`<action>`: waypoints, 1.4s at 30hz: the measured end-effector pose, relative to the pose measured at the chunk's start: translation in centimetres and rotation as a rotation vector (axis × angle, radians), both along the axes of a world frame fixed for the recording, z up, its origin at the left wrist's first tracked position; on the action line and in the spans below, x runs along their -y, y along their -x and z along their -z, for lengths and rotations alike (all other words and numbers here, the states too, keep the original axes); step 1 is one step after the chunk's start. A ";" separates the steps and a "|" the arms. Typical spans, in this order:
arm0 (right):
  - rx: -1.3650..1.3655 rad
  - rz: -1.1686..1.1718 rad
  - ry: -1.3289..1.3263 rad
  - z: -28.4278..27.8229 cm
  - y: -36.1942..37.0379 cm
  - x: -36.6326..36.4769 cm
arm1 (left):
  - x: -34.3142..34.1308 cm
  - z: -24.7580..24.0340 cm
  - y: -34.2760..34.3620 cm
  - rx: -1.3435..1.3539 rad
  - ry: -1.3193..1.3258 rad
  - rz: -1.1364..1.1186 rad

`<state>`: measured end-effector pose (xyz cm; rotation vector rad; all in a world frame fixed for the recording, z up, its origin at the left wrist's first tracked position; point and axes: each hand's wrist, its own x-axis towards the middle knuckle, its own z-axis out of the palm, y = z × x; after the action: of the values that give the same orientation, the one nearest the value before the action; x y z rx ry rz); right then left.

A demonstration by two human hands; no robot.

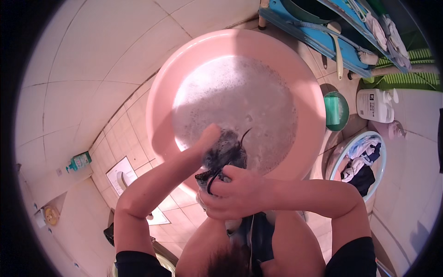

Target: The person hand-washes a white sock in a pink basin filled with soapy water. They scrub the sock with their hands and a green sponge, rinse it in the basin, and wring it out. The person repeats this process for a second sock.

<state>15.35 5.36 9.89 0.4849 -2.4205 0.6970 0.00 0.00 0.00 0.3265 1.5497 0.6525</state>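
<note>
A dark wet garment (219,152) hangs bunched between my hands over the near edge of a pink basin (311,106). The basin holds foamy, cloudy water (230,92). My left hand (211,135) is curled against the garment's far left side, low at the suds; its fingertips are hidden. Closer to me, my right hand (235,191) is closed around the garment's near end, thumb on top. A thin dark cord (245,135) sticks out above the cloth, and a dark loop (212,181) lies by my right fingers.
Right of the basin are a green round bowl (342,111) with a teal block, a white pump bottle (374,105) and a pale oval tub (336,173) of clothes. A blue rack (300,32) with brushes stands far right. A green pump bottle (79,161) is at left, near a floor drain (122,177).
</note>
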 end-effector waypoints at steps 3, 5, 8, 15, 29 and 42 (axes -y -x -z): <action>0.002 -0.030 0.040 1.1 0.4 2.0 | 2.8 3.4 0.5 -0.224 -0.008 0.261; -0.042 0.022 0.057 2.1 0.0 2.4 | 3.5 5.6 -0.1 -0.060 -0.111 0.123; 0.132 0.159 0.503 2.7 -1.1 1.0 | 2.8 3.4 -0.8 0.551 0.198 -0.365; 0.135 0.687 2.122 6.6 -0.2 -3.1 | 4.9 -1.7 -1.4 0.731 -0.102 -0.882; 0.205 0.146 2.994 9.7 0.5 -2.2 | 3.3 -1.2 -1.8 0.618 -1.012 -0.688; -0.223 0.877 0.829 3.9 -0.3 -1.6 | 3.2 -3.2 -1.2 0.628 -0.569 -0.939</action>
<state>15.67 6.99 6.02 -0.7413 -1.6491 1.0350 1.25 -3.25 3.24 -0.2214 0.8130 1.7494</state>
